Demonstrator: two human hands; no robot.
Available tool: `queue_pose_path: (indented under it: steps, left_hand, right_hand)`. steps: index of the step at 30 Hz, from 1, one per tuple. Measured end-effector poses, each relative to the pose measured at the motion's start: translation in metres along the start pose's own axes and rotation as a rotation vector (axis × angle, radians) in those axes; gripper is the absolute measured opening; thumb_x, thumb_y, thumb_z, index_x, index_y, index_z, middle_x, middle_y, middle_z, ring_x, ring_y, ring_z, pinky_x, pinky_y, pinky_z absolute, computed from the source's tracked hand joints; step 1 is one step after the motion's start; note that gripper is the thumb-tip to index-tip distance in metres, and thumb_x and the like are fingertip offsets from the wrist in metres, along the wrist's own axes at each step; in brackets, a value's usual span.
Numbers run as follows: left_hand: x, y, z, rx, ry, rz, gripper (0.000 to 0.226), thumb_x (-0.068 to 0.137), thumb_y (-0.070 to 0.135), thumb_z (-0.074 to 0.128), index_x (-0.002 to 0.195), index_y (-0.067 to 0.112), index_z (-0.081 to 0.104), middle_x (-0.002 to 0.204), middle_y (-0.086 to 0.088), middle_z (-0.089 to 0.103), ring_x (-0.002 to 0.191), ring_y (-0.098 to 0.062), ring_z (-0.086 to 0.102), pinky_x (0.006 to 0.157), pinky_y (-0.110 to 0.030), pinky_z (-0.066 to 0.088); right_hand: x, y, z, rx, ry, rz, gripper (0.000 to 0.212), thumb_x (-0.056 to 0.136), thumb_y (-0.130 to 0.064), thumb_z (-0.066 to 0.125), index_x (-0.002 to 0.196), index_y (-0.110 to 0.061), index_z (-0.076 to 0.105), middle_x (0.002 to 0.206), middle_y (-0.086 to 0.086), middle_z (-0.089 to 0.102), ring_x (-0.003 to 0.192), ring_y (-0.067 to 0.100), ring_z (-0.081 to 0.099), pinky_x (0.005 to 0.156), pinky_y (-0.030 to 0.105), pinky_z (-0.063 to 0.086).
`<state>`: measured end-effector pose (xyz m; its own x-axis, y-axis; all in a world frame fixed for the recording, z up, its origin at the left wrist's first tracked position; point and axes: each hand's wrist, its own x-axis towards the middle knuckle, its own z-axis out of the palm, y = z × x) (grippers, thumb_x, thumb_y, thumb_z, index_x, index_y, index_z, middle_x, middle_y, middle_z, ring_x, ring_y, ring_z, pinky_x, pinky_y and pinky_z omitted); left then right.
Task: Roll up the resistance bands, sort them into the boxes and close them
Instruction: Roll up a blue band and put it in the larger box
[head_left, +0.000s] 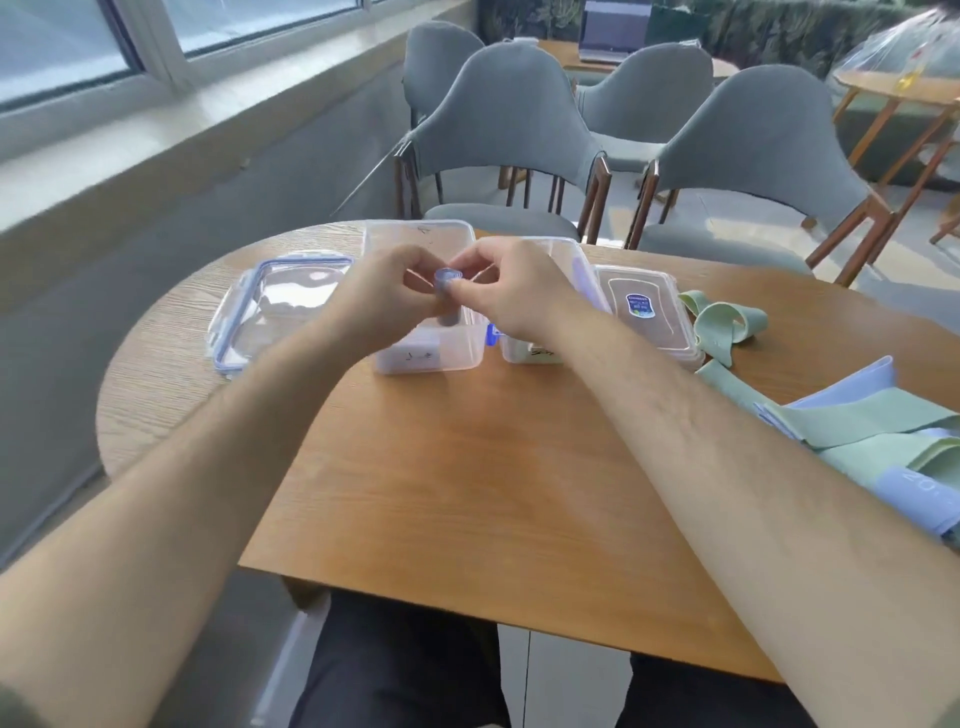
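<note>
At the far left of the table (467, 467) a clear lid with blue clips (280, 312) lies flat, set aside so that the left box (431, 358) next to it stands open for filling. Above that box the left hand (379, 296) and the right hand (514, 296) are close together, both pinching a small rolled blue band (445, 278) between fingertips and thumbs, its spiral end facing up. Gripping from both sides looks meant to keep the coil tight, since a stretchy strip would likely spring loose if either hand let go. Held right over the open box, the roll seems about ready to go in. Whether anything already lies inside I cannot tell, as the hands cover most of it. Just to the right, the right box (571, 260) also stands open, and its own lid (644, 312), the one with a blue sticker, lies beside it. Further right a green band (719, 325) lies in a loose loop. At the near right edge a pile of flat green and blue bands (857, 415) lies unrolled within reach of the right hand, so most of the job appears to lie ahead.
</note>
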<state>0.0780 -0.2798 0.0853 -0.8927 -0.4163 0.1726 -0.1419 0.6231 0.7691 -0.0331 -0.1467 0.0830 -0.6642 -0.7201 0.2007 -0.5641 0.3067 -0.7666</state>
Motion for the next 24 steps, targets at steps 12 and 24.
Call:
queue_pose_path:
  steps: [12, 24]
  left_hand:
    - [0.036, -0.026, -0.019, 0.065, -0.047, -0.057, 0.021, 0.097, 0.026, 0.06, 0.09, 0.018, 0.078, 0.081, 0.011, 0.072, 0.091, -0.025, 0.065, 0.073, -0.032, 0.049]
    - [0.055, -0.045, -0.007, 0.326, -0.126, -0.178, 0.016, 0.088, 0.03, 0.067, 0.097, 0.022, 0.078, 0.092, -0.004, 0.074, 0.093, -0.024, 0.067, 0.084, -0.037, 0.057]
  right_hand:
    - [0.034, 0.005, 0.023, -0.108, -0.013, -0.022, 0.016, 0.091, -0.033, 0.067, 0.102, -0.022, 0.07, 0.089, -0.011, 0.067, 0.082, 0.008, 0.061, 0.074, 0.029, 0.053]
    - [0.055, 0.019, 0.04, -0.238, -0.172, 0.094, 0.014, 0.086, -0.032, 0.071, 0.097, -0.023, 0.072, 0.099, -0.008, 0.068, 0.092, 0.01, 0.064, 0.081, 0.031, 0.057]
